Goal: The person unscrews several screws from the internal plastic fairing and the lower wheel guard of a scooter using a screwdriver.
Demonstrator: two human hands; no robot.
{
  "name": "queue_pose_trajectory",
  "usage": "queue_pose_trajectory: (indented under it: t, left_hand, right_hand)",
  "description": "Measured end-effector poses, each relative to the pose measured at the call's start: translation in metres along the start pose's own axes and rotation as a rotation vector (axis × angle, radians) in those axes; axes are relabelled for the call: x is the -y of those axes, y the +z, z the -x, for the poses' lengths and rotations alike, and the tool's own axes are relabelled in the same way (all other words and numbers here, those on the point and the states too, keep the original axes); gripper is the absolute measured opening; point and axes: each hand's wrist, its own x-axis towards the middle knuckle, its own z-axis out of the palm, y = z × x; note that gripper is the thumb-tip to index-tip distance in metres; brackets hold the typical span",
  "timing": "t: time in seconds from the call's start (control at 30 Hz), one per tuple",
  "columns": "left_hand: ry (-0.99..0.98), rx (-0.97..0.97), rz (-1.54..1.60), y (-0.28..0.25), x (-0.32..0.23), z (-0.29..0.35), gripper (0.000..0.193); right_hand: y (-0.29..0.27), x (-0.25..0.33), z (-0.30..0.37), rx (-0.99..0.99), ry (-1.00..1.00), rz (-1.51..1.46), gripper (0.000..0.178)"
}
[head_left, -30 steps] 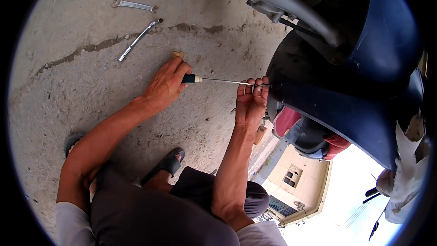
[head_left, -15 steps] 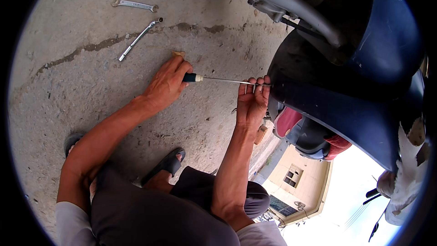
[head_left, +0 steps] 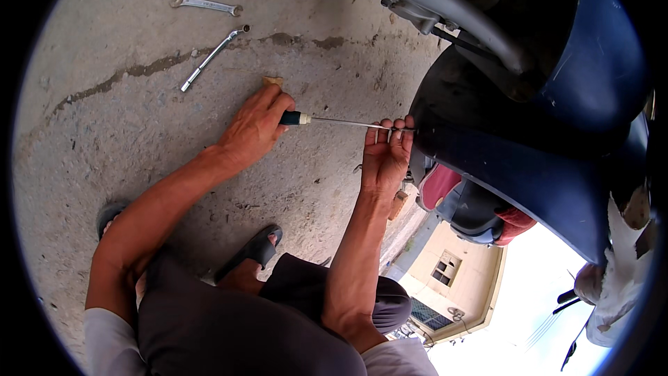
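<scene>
A long screwdriver [head_left: 341,122] with a dark handle and pale collar lies almost level between my hands. Wrapped round its handle is my left hand [head_left: 252,127], closed. With the fingers of my right hand [head_left: 386,161] closed round the far end of the shaft, the tip meets the edge of a dark blue body panel [head_left: 515,170] of a motorbike. My fingertips partly hide the tip, and whatever fastener it touches cannot be made out.
An open-ended wrench [head_left: 207,5] and a socket wrench [head_left: 214,58] lie on the rough concrete ground. Overhead right are the grey fork leg [head_left: 445,10] and the dark inner fender. My sandalled foot [head_left: 256,254] stands below my hands. A pale building [head_left: 452,264] shows behind.
</scene>
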Motion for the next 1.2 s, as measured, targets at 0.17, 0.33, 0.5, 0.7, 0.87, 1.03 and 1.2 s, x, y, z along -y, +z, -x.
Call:
queue_pose_trajectory:
  t: [0.17, 0.33, 0.5, 0.7, 0.87, 1.03, 1.2]
  left_hand:
    - [-0.010, 0.020, 0.002, 0.001, 0.001, -0.001, 0.038]
    - [-0.013, 0.018, 0.003, -0.001, 0.000, 0.000, 0.038]
    - [-0.037, 0.058, 0.028, -0.005, -0.001, 0.001, 0.038]
    - [-0.046, 0.051, 0.041, -0.004, -0.001, 0.002, 0.037]
    - [-0.043, 0.054, 0.044, -0.007, -0.002, 0.003, 0.036]
    - [-0.044, 0.027, 0.057, -0.006, -0.003, 0.002, 0.036]
    - [0.087, 0.048, -0.104, 0.004, 0.004, 0.001, 0.039]
  right_hand:
    - [-0.002, 0.000, 0.000, -0.013, -0.015, 0.035, 0.034]
    - [0.002, 0.002, 0.003, -0.033, -0.011, 0.058, 0.034]
    - [0.001, 0.002, 0.005, -0.066, -0.004, 0.070, 0.035]
    - [0.002, 0.003, 0.005, -0.023, -0.007, 0.054, 0.034]
    - [0.003, 0.004, 0.003, -0.014, -0.004, 0.056, 0.034]
    - [0.000, 0.004, 0.002, -0.013, -0.013, 0.066, 0.035]
    - [0.001, 0.001, 0.003, -0.055, -0.031, 0.035, 0.036]
